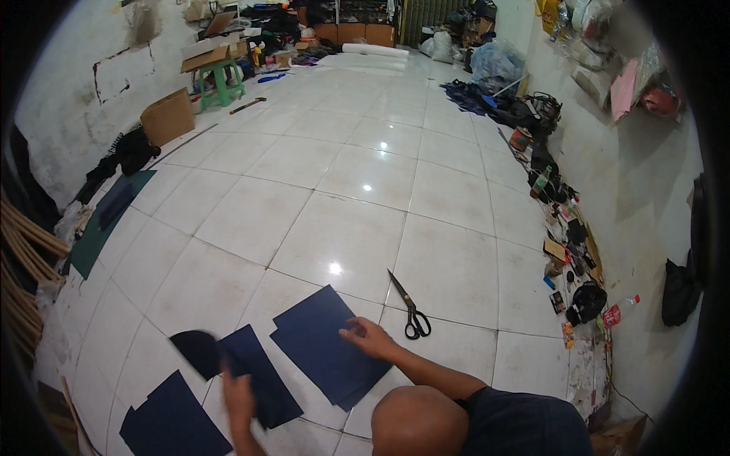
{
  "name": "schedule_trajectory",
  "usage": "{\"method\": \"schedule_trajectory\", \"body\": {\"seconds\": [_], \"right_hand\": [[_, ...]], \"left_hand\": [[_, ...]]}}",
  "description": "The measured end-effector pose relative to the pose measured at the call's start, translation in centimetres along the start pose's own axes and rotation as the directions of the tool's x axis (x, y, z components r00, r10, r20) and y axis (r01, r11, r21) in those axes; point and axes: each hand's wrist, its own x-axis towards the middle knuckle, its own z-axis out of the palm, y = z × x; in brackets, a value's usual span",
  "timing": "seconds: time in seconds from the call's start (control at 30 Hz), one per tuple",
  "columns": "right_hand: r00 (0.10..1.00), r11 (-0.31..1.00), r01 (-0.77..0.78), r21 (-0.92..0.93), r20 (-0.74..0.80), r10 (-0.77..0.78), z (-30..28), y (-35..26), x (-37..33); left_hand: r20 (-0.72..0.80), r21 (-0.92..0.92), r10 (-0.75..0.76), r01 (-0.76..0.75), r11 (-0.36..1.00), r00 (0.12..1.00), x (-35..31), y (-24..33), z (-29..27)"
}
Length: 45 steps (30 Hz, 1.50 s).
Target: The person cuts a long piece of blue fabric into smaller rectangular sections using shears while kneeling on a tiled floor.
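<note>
Several dark blue cut pieces of sheet material lie on the tiled floor before me. My right hand [369, 336] is over the right edge of a stack of rectangular pieces [319, 334], fingers apart and nothing gripped. My left hand [238, 391] is smeared by motion, its fingertips at the corner of a dark half-round piece [195, 353], which they appear to hold. Beneath that hand is a long rectangular piece [262, 372]. Farther left lie notched pieces [171, 418]. Black-handled scissors [411, 308] rest beyond my right hand, blades closed.
Bottles, small boxes and a black bag [587, 302] line the right wall. At left lie a green sheet [99, 239] and cardboard tubes [23, 266]. A cardboard box [168, 116] and green stool [220, 83] stand farther back. White rolls [372, 51] lie at the far end.
</note>
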Motion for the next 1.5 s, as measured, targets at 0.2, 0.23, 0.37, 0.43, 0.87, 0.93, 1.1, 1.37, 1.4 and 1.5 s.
{"method": "schedule_trajectory", "body": {"seconds": [0.2, 0.23, 0.37, 0.43, 0.87, 0.93, 1.1, 1.37, 1.4, 1.5], "right_hand": [[0.972, 0.751, -0.23, 0.618, 0.187, 0.144, 2.2, -2.1, 0.3], [0.985, 0.869, -0.157, 0.47, 0.138, 0.103, 1.9, -1.2, 0.2], [0.999, 0.995, -0.048, -0.085, -0.015, 0.047, -0.1, 5.2, 1.4], [0.999, 0.979, -0.052, -0.196, -0.026, 0.048, -0.4, 6.6, 1.3], [0.987, 0.907, -0.063, -0.415, -0.161, -0.006, -0.9, 5.5, 2.8], [0.987, 0.899, -0.056, -0.434, -0.159, -0.016, -1.0, 7.0, 2.0], [0.997, 0.925, 0.067, -0.373, 0.003, -0.071, -0.9, 4.8, 1.0], [0.998, 0.894, 0.001, -0.448, -0.057, -0.03, 0.8, 3.0, 3.8], [0.984, 0.852, 0.072, -0.519, -0.102, -0.145, 1.0, 3.3, 3.9], [0.861, 0.681, 0.192, -0.707, -0.212, -0.462, 1.3, 4.0, 3.9]], "left_hand": [[0.39, 0.003, 0.287, -0.313, 0.95, 0.875, -4.3, 4.9, 12.4], [0.381, -0.004, 0.25, -0.269, 0.963, 0.89, -4.1, 3.7, 12.6], [-0.008, 0.508, -0.139, 0.124, 0.852, 0.99, -3.3, -3.1, 11.2], [0.008, 0.611, -0.195, 0.15, 0.777, 0.981, -4.2, -4.5, 10.2], [0.035, 0.658, -0.089, 0.044, 0.752, 0.995, -5.3, -6.7, 10.3], [0.055, 0.683, -0.114, 0.046, 0.729, 0.992, -5.6, -7.8, 11.4], [-0.011, 0.655, 0.062, -0.04, 0.755, 0.998, -6.0, -10.0, 10.5], [-0.123, 0.672, 0.193, -0.061, 0.738, 0.973, -5.5, -10.6, 9.7], [-0.122, 0.647, 0.162, -0.045, 0.761, 0.979, -5.3, -10.4, 9.5], [-0.17, 0.554, 0.135, -0.019, 0.832, 0.976, -4.3, -8.7, 8.9]]}}
